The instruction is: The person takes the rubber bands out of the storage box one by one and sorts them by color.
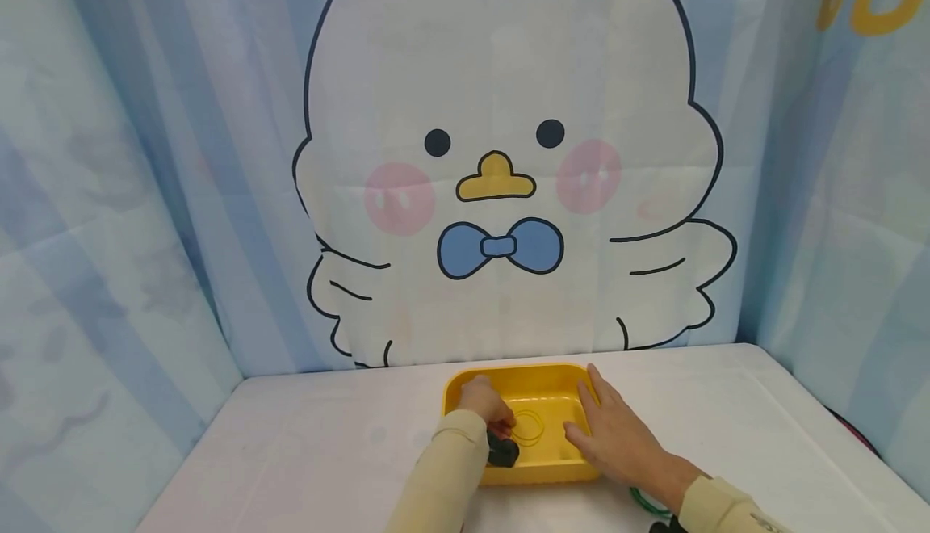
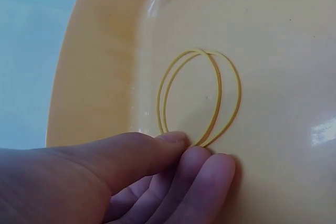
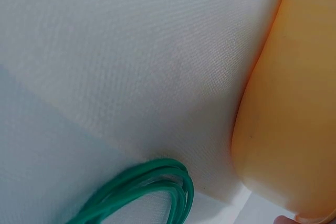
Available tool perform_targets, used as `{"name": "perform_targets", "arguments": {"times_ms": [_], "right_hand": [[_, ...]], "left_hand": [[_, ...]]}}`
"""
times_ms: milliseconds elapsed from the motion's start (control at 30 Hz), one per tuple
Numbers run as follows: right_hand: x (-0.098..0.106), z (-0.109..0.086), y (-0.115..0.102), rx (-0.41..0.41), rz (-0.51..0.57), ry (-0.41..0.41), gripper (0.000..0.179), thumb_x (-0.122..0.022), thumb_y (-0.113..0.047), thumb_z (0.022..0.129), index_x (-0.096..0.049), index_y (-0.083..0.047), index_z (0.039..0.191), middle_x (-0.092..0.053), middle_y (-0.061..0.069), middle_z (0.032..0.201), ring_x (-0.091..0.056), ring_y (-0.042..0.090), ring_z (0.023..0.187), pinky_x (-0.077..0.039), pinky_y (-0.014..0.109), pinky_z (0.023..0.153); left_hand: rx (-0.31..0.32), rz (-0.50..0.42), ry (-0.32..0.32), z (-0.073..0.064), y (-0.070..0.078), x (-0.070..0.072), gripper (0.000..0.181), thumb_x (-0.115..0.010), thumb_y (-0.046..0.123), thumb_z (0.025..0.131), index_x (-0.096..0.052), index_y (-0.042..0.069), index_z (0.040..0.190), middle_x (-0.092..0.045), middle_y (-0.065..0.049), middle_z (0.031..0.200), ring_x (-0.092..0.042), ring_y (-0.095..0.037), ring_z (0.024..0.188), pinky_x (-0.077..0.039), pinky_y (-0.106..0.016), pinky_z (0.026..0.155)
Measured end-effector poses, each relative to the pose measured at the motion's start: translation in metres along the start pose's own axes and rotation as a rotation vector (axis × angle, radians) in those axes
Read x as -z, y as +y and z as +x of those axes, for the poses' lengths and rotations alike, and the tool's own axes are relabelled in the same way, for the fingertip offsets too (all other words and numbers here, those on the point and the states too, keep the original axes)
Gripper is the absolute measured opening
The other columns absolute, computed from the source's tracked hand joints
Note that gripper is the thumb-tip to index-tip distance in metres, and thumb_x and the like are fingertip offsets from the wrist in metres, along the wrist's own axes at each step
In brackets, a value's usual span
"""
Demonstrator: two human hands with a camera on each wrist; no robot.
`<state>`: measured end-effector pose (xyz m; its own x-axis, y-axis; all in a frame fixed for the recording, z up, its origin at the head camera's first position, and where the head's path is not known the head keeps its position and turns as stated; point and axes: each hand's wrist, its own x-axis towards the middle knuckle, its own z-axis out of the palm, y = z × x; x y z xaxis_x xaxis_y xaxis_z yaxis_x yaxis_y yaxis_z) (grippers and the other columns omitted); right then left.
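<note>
A yellow plastic tray (image 1: pixel 554 392) sits on the table, with both hands at it. My left hand (image 1: pixel 488 400) is inside, and in the left wrist view its thumb and fingertips pinch thin yellow rubber bands (image 2: pixel 240 90) at their lower edge. The loops overlap against the tray floor. At the tray's right side, my right hand (image 1: pixel 621 440) rests by the rim with its fingers spread and mostly straight. Only a fingertip of it shows in the right wrist view, at the bottom right beside the tray's outer wall (image 3: pixel 294 108).
Green looped bands (image 3: pixel 142 171) lie on the white tablecloth (image 1: pixel 327 452) just outside the tray, partly under my right wrist. A striped curtain (image 1: pixel 508 307) printed with a cartoon bird hangs behind the table. A dark device (image 1: pixel 503 451) is worn at my left wrist.
</note>
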<state>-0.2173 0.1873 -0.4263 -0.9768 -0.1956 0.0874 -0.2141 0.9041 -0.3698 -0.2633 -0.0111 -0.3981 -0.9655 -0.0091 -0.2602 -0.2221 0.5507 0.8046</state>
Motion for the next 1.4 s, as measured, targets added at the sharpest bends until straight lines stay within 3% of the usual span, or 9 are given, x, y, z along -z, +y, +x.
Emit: {"name": "perform_targets", "arguments": {"times_ms": [200,467,667,967,1133,1400], "right_hand": [[0.0,0.0,-0.001,-0.001,-0.001,-0.004,0.073,-0.05,-0.04,0.098,-0.034,0.011,0.148,-0.01,0.028,0.163,-0.027,0.047,0.145,-0.027,0.061,0.117],[0.001,-0.003,-0.001,0.015,-0.004,0.003,0.072,-0.05,-0.039,0.098,-0.035,0.012,0.147,-0.012,0.029,0.162,-0.028,0.047,0.145,-0.028,0.061,0.117],[0.002,-0.004,-0.002,0.019,0.005,0.004,0.071,-0.049,-0.039,0.098,-0.036,0.012,0.146,-0.012,0.029,0.162,-0.028,0.047,0.144,-0.029,0.061,0.116],[0.002,-0.004,-0.002,0.021,0.0,0.002,0.071,-0.049,-0.038,0.098,-0.036,0.012,0.147,-0.012,0.03,0.162,-0.029,0.047,0.144,-0.029,0.061,0.116],[0.002,-0.003,-0.002,0.014,0.004,-0.002,0.072,-0.05,-0.039,0.098,-0.035,0.012,0.147,-0.012,0.03,0.162,-0.028,0.047,0.144,-0.029,0.061,0.116],[0.0,-0.002,0.0,0.016,-0.002,0.006,0.072,-0.05,-0.039,0.098,-0.035,0.012,0.146,-0.012,0.03,0.162,-0.028,0.047,0.144,-0.029,0.061,0.116]], "left_hand": [[-0.009,0.047,-0.006,-0.001,0.001,0.001,0.027,-0.076,-0.008,0.076,-0.053,-0.002,0.088,-0.071,-0.018,0.065,-0.074,-0.026,0.06,-0.055,-0.023,0.046],[0.011,0.039,-0.065,0.006,-0.004,0.003,0.018,-0.073,-0.007,0.077,-0.056,-0.002,0.079,-0.071,-0.016,0.063,-0.066,-0.015,0.047,-0.053,-0.021,0.045],[0.025,0.017,-0.088,0.008,-0.007,0.005,0.016,-0.071,-0.002,0.082,-0.055,-0.003,0.082,-0.07,-0.013,0.061,-0.064,-0.013,0.045,-0.052,-0.021,0.043],[0.029,-0.013,-0.13,0.009,-0.007,0.007,0.013,-0.068,0.001,0.084,-0.065,-0.005,0.073,-0.069,-0.012,0.061,-0.07,-0.019,0.053,-0.056,-0.024,0.049],[0.03,-0.016,-0.13,0.007,-0.007,0.008,0.013,-0.069,0.003,0.085,-0.068,-0.005,0.075,-0.068,-0.012,0.063,-0.073,-0.023,0.059,-0.06,-0.028,0.058],[0.019,-0.075,-0.133,0.002,-0.005,0.009,0.008,-0.069,0.001,0.086,-0.066,-0.004,0.081,-0.073,-0.018,0.074,-0.075,-0.025,0.064,-0.061,-0.03,0.06]]}}
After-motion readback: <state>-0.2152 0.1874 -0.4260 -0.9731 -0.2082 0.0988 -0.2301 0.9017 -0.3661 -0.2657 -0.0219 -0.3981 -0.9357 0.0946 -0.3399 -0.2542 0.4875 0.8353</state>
